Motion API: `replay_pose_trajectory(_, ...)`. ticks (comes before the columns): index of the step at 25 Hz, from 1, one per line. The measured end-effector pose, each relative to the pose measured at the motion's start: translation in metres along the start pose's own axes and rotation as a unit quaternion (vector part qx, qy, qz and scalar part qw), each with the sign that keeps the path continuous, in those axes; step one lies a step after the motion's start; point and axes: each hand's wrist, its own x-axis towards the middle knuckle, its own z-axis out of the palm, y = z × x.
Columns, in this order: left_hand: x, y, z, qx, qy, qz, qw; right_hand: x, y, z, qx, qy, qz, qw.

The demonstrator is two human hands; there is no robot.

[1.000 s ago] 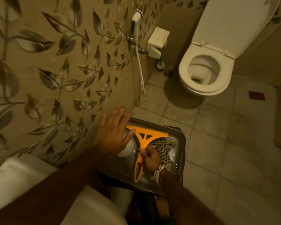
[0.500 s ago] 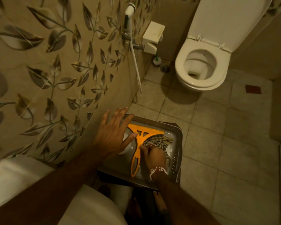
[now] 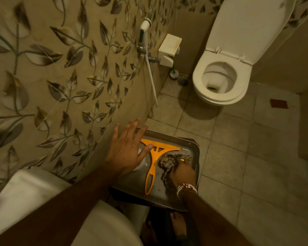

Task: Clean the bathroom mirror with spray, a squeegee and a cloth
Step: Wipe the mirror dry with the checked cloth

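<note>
A grey metal tray (image 3: 194, 148) stands low by the wall, below me. In it lies an orange squeegee (image 3: 152, 162), blade toward the far end, handle pointing at me. Right of the handle a checked cloth (image 3: 167, 161) is bunched up, and my right hand (image 3: 182, 173), with a beaded bracelet on the wrist, is closed on it. My left hand (image 3: 126, 150) hovers over the tray's left side with fingers spread, its thumb by the squeegee's blade. A white rounded object (image 3: 140, 165) shows partly under that hand; I cannot tell what it is.
A leaf-patterned tiled wall (image 3: 60, 77) runs along the left. A white basin edge (image 3: 25, 192) is at lower left. A toilet (image 3: 219, 82) with raised lid stands at the far right, a hand sprayer (image 3: 144, 36) and white holder (image 3: 169, 48) on the wall. My bare feet (image 3: 178, 226) are on the tiled floor.
My right hand has moved from beside the squeegee handle onto the checked cloth and closed on it, bunching it. The left hand stays spread over the tray.
</note>
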Motion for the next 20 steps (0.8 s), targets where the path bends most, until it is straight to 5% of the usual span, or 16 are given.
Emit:
replay_pose_trajectory(9,0.009,0.027,-0.141,0.006,0.107,-0.034,0.994,-0.034,-0.073,-0.118,0.227,0.13,-0.141,0.955)
replay_pose_trajectory(20,-0.077,0.001,-0.411,0.075,0.391,-0.103,0.912,-0.11,-0.314,-0.341,0.379,0.184,-0.407,0.811)
